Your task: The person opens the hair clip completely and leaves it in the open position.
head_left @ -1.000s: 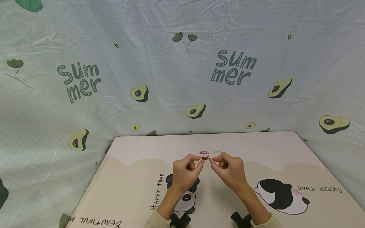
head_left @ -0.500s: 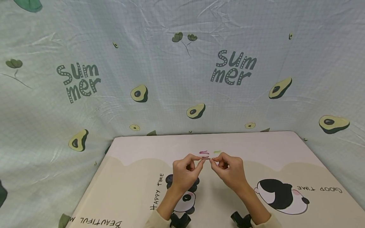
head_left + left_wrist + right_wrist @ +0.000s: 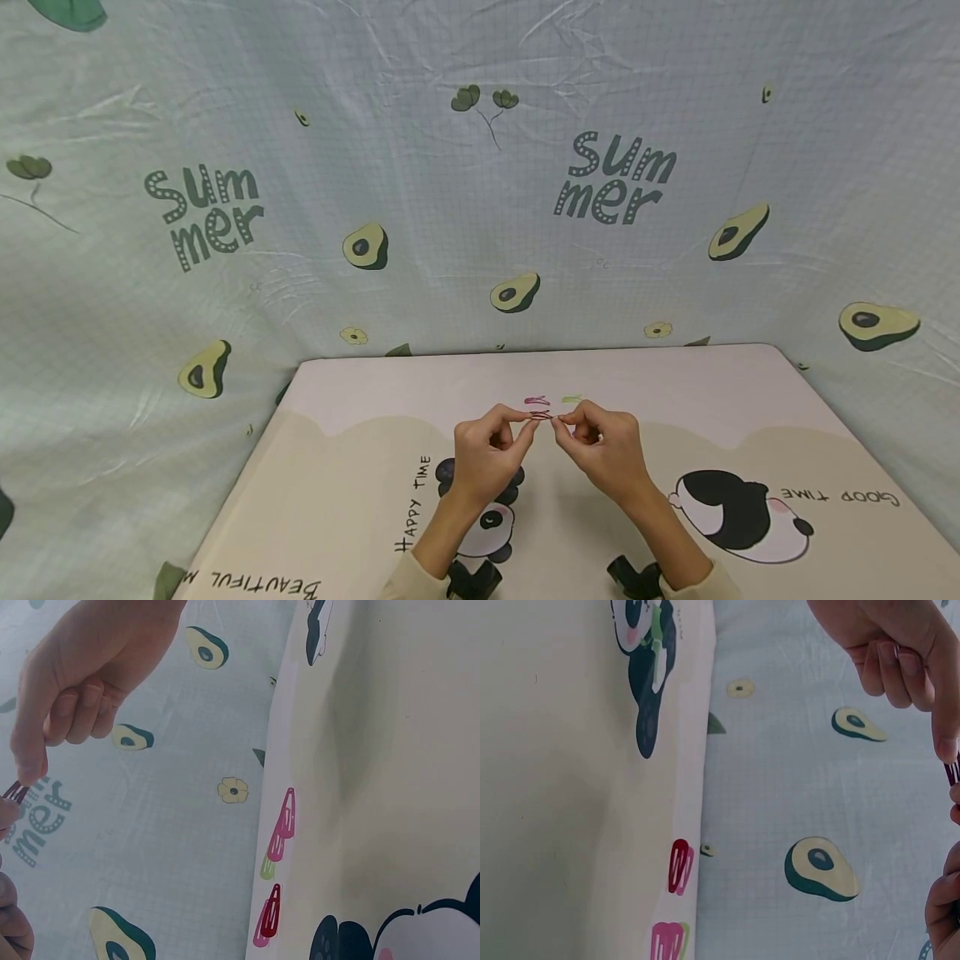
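Observation:
Between my two hands is a dark reddish snap hair clip, raised above the table. My left hand pinches its left end between thumb and forefinger. At the other end my right hand pinches it the same way, the remaining fingers curled in. Beyond the hands, more snap clips lie flat on the table. The left wrist view shows pink clips overlapping a green clip, and a red clip lying over another pink one. The same red clip shows in the right wrist view.
The table has a cream and pale pink cover printed with a panda, a dog and lettering. Its far edge meets a hanging cloth with avocado prints. A dark wrist mount sits under each forearm.
Both hands stay in place, still pinching the hair clip. The head view has shifted very slightly.

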A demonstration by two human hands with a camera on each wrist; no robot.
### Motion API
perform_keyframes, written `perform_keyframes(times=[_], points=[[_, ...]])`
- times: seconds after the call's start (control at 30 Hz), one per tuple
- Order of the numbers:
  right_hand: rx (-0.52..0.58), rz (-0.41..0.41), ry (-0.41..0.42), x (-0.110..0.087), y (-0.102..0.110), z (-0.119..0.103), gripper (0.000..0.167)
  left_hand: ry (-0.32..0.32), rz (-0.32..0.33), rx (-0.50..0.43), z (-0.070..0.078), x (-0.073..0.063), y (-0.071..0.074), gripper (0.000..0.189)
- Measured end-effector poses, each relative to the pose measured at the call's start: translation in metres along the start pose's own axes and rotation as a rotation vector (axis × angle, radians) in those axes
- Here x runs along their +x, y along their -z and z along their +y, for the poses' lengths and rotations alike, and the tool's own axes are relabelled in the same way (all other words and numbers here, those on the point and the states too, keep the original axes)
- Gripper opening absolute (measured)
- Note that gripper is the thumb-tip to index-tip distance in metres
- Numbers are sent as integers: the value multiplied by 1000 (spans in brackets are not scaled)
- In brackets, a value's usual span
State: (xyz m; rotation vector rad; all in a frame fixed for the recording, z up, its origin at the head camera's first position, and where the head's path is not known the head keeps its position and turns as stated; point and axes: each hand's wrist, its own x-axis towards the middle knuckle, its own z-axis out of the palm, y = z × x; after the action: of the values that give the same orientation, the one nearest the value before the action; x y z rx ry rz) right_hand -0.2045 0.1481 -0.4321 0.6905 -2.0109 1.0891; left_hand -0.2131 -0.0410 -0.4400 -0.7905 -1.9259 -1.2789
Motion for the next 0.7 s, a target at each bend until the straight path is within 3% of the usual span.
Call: perform_keyframes(times=[0.7], points=[[25,-2,10,-1,2,1,25,10,-12,-12,1,-1,0,6]])
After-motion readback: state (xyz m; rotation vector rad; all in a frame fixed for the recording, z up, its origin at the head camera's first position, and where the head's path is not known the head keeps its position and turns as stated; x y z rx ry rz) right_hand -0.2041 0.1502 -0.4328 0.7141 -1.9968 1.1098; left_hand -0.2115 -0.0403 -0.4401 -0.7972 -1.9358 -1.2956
